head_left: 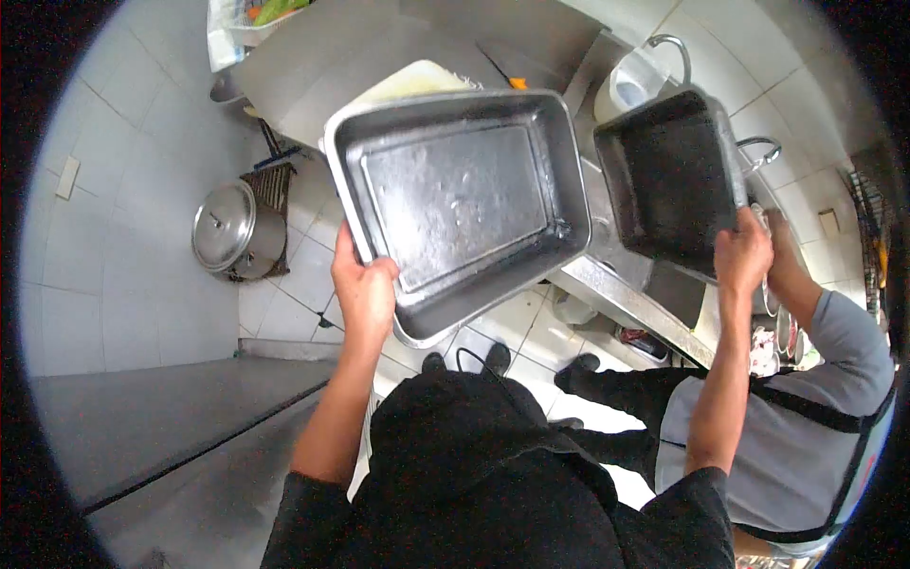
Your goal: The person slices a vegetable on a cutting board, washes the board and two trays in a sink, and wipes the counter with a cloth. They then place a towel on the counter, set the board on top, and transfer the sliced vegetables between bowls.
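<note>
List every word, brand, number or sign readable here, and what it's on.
No text can be read.
Shiny rectangular steel pan: no lettering visible.
Dark rectangular metal pan: none visible.
Round lidded steel pot: none visible.
Co-worker's grey top with black straps: far edge too blurred to tell.

1. I see a plain black top (493, 498), loose and wrinkled, with a folded edge running across the front.
2. Its dark left sleeve (311, 517) and right sleeve (690, 512) stop near the elbows.
3. The left hand (365, 289), right hand (744, 254) and forearms (327, 422) are bare.
4. A thin black loop (464, 351) shows by the waist.
5. Below are rounded, dark shoes (498, 357).
</note>
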A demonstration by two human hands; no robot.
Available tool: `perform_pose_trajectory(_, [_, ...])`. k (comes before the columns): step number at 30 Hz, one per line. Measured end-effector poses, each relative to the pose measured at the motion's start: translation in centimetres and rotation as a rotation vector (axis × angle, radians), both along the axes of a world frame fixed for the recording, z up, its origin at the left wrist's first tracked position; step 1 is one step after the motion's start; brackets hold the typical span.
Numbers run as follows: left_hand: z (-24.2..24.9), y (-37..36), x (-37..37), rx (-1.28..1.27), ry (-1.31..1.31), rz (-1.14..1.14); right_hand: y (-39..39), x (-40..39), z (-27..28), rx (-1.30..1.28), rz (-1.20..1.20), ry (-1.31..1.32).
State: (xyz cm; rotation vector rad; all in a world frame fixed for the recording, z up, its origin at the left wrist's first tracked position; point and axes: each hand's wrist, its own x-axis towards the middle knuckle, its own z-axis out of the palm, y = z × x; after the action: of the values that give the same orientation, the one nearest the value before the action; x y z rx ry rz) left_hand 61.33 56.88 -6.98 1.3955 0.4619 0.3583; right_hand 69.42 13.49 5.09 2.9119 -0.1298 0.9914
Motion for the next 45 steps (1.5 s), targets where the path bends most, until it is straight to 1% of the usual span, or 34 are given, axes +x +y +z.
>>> perform_pose_trajectory(2, [-1.6,0.0,-0.1,-0.069,0.006,0.013,-0.2,-0.8,3.4,-0.06,0.124,-0.123])
perform_pose_trajectory(3, [-2.1,-0.2,-0.4,-0.117,0.007,0.019,-0.8,-1.0,5.1,0.018,0.081,-0.08])
perform_pose_trajectory(4, [-2.6,-0.2,-0.3,-0.164,0.0,0.03,-0.7,-1.4,6.7,-0.003,0.054,-0.153])
perform_pose_trajectory(6, [-3.4,-0.3,0.1,-0.212,0.01,0.027,-1.2,-1.9,9.8,0.307,0.231,-0.223])
perform_pose_trajectory(8, [-3.9,-0.1,0.4,-0.273,0.03,0.026,0.8,-2.6,13.7,0.574,0.287,-0.157])
perform_pose_trajectory(9, [-4.9,-0.1,0.6,-0.281,0.049,0.038,-0.7,-1.9,14.5,0.643,0.387,-0.081])
perform_pose_trajectory(10, [-5.9,0.1,0.7,-0.29,0.071,0.049,-1.7,-1.0,14.7,0.668,0.394,-0.044])
perform_pose_trajectory(12, [-7.4,0.5,1.0,-0.329,0.122,0.017,-3.4,2.0,13.0,0.712,0.401,0.025])
perform_pose_trajectory(13, [-7.8,0.7,1.1,-0.344,0.184,-0.006,-4.1,3.9,11.3,0.6,0.311,0.104])
perform_pose_trajectory(14, [-8.5,1.4,1.9,-0.466,0.19,-0.035,-3.8,6.8,9.1,0.64,0.233,0.192])
perform_pose_trajectory(15, [-9.3,1.6,1.6,-0.462,0.16,-0.068,-2.9,7.8,7.3,0.655,0.179,0.334])
perform_pose_trajectory(17, [-10.3,2.3,1.5,-0.472,0.203,-0.123,-1.2,10.4,3.0,0.365,0.111,0.595])
perform_pose_trajectory(18, [-8.8,1.7,1.1,-0.48,0.312,-0.048,-2.6,11.7,-2.0,0.485,0.117,0.508])
perform_pose_trajectory(19, [-15.5,2.7,2.1,-0.639,0.276,-0.133,-4.6,13.8,-6.5,0.223,0.295,0.627])
perform_pose_trajectory(20, [-10.0,2.0,0.8,-0.594,0.198,-0.224,-6.7,15.9,-10.9,-0.022,0.496,0.692])
perform_pose_trajectory(21, [-9.7,1.4,0.9,-0.616,0.156,-0.263,-4.2,14.5,-10.8,0.364,0.36,0.875])
perform_pose_trajectory(22, [-10.1,1.3,1.0,-0.637,0.113,-0.296,-1.3,12.7,-10.3,0.742,0.162,0.957])
perform_pose_trajectory(23, [-9.8,1.2,1.8,-0.592,0.154,-0.327,-2.7,15.6,-15.6,0.578,0.307,1.034])
perform_pose_trajectory(24, [-9.7,1.0,2.0,-0.544,0.206,-0.35,1.0,13.6,-13.1,0.475,0.338,1.054])
perform_pose_trajectory(25, [-11.6,0.8,2.8,-0.453,0.226,-0.396,2.7,13.1,-14.8,0.318,0.35,0.929])
perform_pose_trajectory(26, [-10.8,0.7,2.8,-0.442,0.221,-0.368,3.8,13.3,-16.3,0.204,0.259,0.985])
perform_pose_trajectory(29, [-10.8,1.6,3.5,-0.451,0.257,-0.262,6.2,10.1,-17.3,0.235,0.124,0.763])
perform_pose_trajectory(31, [-12.1,2.1,3.5,-0.422,0.28,-0.193,7.4,6.0,-15.5,0.219,0.074,0.628])
perform_pose_trajectory(32, [-11.7,2.0,3.2,-0.414,0.266,-0.202,8.3,4.1,-13.9,0.394,0.023,0.607])
perform_pose_trajectory(34, [-10.2,2.1,3.3,-0.396,0.215,-0.225,8.5,2.0,-18.5,0.644,-0.118,0.131])
perform_pose_trajectory(35, [-10.8,1.8,4.1,-0.317,0.276,-0.136,9.4,0.0,-20.7,0.797,-0.143,0.086])
perform_pose_trajectory(36, [-10.1,0.9,5.2,-0.294,0.203,-0.137,10.5,-2.0,-21.6,0.943,-0.162,0.039])
perform_pose_trajectory(38, [-7.7,-0.2,5.2,-0.241,0.083,-0.128,15.0,-7.2,-19.5,1.421,-0.02,0.342])
perform_pose_trajectory(39, [-2.5,-2.3,4.3,-0.191,0.093,-0.069,17.6,-9.2,-15.3,1.81,-0.072,0.487])
perform_pose_trajectory(40, [0.1,-3.5,4.3,-0.052,0.041,-0.101,19.6,-10.0,-11.8,2.199,-0.119,0.637])
perform_pose_trajectory(42, [3.1,-5.7,4.4,0.218,-0.076,-0.166,21.1,-8.7,-13.3,2.302,0.358,0.425])
perform_pose_trajectory(43, [3.0,-6.8,4.7,0.375,-0.209,-0.143,20.0,-5.9,-18.6,2.474,0.267,0.556])
perform_pose_trajectory(44, [3.0,-8.1,5.1,0.528,-0.35,-0.114,20.0,-5.2,-19.4,2.526,0.24,0.57])
perform_pose_trajectory(45, [6.2,-9.4,3.8,0.653,-0.289,-0.187,20.7,-4.4,-19.6,2.576,0.22,0.588])
